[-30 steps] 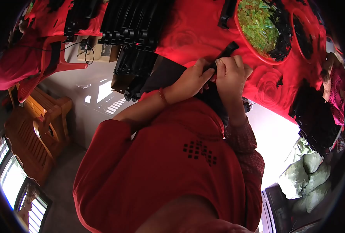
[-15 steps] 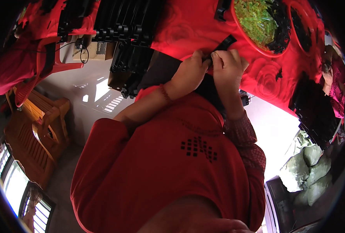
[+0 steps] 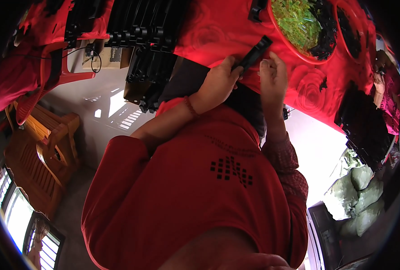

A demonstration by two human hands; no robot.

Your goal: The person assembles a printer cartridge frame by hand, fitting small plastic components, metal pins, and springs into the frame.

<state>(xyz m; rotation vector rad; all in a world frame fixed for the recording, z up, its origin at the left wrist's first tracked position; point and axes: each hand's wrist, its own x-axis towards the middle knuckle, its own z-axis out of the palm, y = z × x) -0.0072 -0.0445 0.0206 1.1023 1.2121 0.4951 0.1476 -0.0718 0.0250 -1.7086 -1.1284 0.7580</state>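
Black plastic parts sat in a long row (image 3: 141,24) at the upper left of the frame, on the red-covered worktop (image 3: 204,29). Going right from there, the left hand (image 3: 218,81) was at upper centre and had its grip clamped, thumb and fingers, on the lower-left end of a dark strip (image 3: 255,51).

So here's the bit that mattered, imo: the strip poked out of that grip toward the upper right, long axis on a slant, with its far end free. That end pointed toward the tub (image 3: 295,54) of yellow-green and black bits at the upper right.

How it looked: narrow, black, kinda shiny along the face, squarish at the free end. The finer details were too dark for me to make out.

Next along was the right hand (image 3: 275,78), just beside the strip on its lower-right side, not touching it as far as I could see. Its fingers were curled, and I couldn't tell if the tips were together or pinching something tiny. The left hand was def the nearer one, since it held the thing.
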